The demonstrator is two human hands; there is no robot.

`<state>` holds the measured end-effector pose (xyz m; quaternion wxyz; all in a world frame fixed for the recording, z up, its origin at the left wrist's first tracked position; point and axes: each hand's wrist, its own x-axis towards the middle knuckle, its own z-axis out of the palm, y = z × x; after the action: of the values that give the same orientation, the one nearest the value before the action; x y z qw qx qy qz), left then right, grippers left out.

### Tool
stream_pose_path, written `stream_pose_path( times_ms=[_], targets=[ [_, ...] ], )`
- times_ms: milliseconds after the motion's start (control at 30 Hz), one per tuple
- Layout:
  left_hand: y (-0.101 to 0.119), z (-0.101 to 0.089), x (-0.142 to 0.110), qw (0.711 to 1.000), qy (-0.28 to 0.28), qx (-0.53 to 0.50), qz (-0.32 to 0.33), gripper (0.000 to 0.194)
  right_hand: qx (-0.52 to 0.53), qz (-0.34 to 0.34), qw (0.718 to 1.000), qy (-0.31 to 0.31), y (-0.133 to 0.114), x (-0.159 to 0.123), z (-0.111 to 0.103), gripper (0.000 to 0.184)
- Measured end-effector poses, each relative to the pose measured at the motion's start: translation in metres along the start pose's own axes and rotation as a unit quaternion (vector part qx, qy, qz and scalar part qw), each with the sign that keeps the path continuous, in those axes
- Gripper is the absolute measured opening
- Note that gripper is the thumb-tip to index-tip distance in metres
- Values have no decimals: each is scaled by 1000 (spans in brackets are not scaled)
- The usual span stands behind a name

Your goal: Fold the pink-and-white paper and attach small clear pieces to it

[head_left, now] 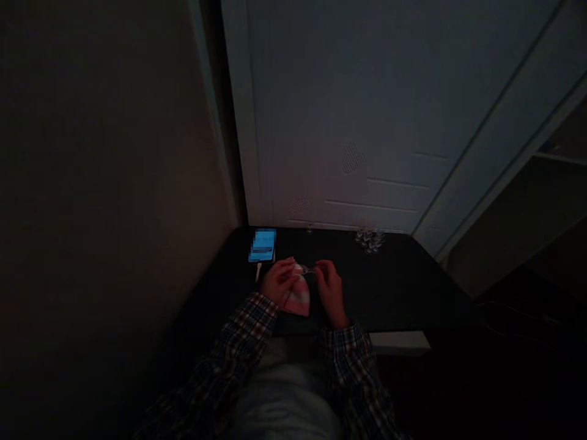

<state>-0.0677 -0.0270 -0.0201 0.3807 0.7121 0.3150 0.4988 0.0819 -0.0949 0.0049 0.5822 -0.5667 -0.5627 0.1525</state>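
Note:
My left hand [277, 282] is closed on a pink-and-white cloth [299, 299], which hangs down from the fingers over the dark table. Its upper part is bunched around one end of a small clear stemmed glass [308, 269]. The fingers of my right hand [329, 286] pinch the other end of that glass, which lies sideways between both hands. Dim light hides the fine detail of the glass. A similar small glass [309, 228] stands alone at the back edge of the table, beyond my hands.
On the dark table [389, 293], a cluster of several small clear glasses [370, 239] stands at the back right. A lit phone [263, 245] lies at the back left, with a white cable [258, 272] plugged in. A pale panel with heart shapes [330, 122] rises behind.

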Motion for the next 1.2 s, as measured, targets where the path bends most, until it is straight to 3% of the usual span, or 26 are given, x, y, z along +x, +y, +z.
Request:
stream_pose_path(
  times_ms=[167, 300, 467, 700, 1033, 1200],
  targets=[
    [2, 2, -1, 1000, 3, -9, -13, 27, -26, 19, 999, -19, 3, 1, 2, 30],
    [3, 0, -1, 1000, 20, -5, -22, 26, 8, 1, 1000, -23, 0, 0, 3, 24],
    [2, -1, 1, 999, 38, -7, -16, 25, 44, -28, 998, -45, -6, -1, 3, 31],
    [4, -1, -1, 1000, -17, 4, 13, 24, -12, 5, 1000, -16, -4, 0, 0, 24],
    [3, 0, -1, 999, -1, 33, 19, 19, -97, 14, 995, -34, 2, 0, 2, 38],
    [1, 2, 0, 999, 8, 32, 12, 21, -110, -4, 993, -40, 2, 0, 4, 36]
  ],
)
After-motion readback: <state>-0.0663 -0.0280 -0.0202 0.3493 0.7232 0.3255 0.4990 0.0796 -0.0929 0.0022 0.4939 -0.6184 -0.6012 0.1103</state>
